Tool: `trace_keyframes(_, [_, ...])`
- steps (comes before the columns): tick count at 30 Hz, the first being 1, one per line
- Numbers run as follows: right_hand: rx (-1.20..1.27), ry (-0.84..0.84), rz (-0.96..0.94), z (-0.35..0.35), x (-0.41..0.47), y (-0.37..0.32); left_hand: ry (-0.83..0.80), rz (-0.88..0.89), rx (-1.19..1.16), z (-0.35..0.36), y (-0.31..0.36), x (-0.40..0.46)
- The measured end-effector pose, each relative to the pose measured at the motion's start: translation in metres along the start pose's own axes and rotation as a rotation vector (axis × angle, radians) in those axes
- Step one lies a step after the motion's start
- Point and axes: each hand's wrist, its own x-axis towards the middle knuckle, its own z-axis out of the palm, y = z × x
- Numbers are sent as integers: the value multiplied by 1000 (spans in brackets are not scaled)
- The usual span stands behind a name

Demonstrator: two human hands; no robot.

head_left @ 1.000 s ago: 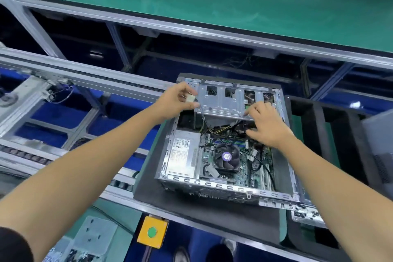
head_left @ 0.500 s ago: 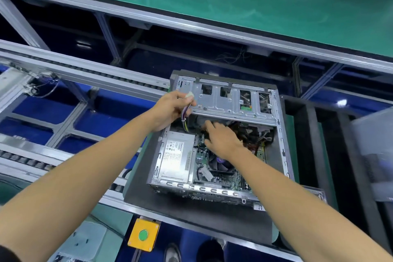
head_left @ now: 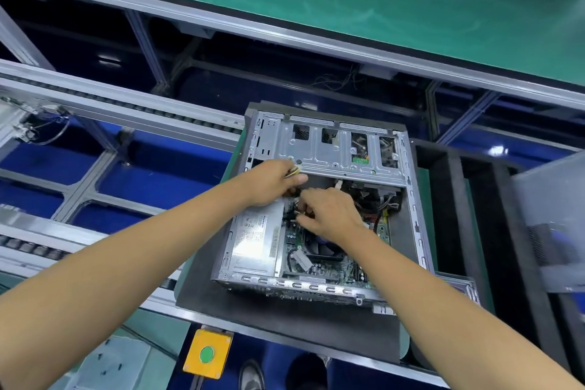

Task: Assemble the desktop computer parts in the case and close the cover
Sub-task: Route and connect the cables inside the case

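The left hand [head_left: 272, 182] is pinching a bundle of yellow and purple wires [head_left: 292, 172] at the drive cage's [head_left: 329, 152] near edge, while the right hand [head_left: 329, 214] is curling its fingers around a black cable connector [head_left: 292, 215] just above the motherboard [head_left: 332, 266]. Both are reaching into the open desktop case [head_left: 418, 231], which is lying on its side on a dark mat [head_left: 285, 323], long axis running near to far. The power supply [head_left: 256, 241] is filling its near-left corner. A yellow box with a green button [head_left: 207, 355] is sitting nearer, left.
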Motion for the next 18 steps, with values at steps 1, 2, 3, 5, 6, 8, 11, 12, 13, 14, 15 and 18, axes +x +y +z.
trace_keyframes(1, [-53,18,-77,-4,-1,1,16,-3,22,2,1,1])
trace_keyframes(2, [-126,44,-181,-7,-2,2,22,-16,-8,2,1,1])
trace_keyframes(3, [-211,88,-301,-8,-3,2,-3,-44,-125,3,2,2])
trace_keyframes(5, [-310,231,-522,-9,-3,-2,-146,-115,-428,3,7,3])
trace_keyframes(6, [-322,299,-606,-7,-1,-5,-225,-121,-487,3,10,3])
trace_keyframes(8, [-314,420,-697,-6,5,-8,-300,-99,-481,4,12,4])
trace_keyframes(11, [-278,471,-764,-5,9,-7,-306,-29,-505,4,6,1])
trace_keyframes(12, [-243,448,-787,-5,5,-4,-291,1,-522,2,1,1])
trace_keyframes(13, [-194,436,-793,-4,0,-1,-266,15,-552,0,-2,0])
trace_keyframes(14, [-155,436,-767,-3,-6,2,-218,9,-596,-2,-4,0])
trace_keyframes(15, [-116,429,-695,-2,-13,6,-146,-21,-633,-2,-4,0])
trace_keyframes(18, [-8,195,-237,-1,-24,19,-36,-77,-631,1,2,0])
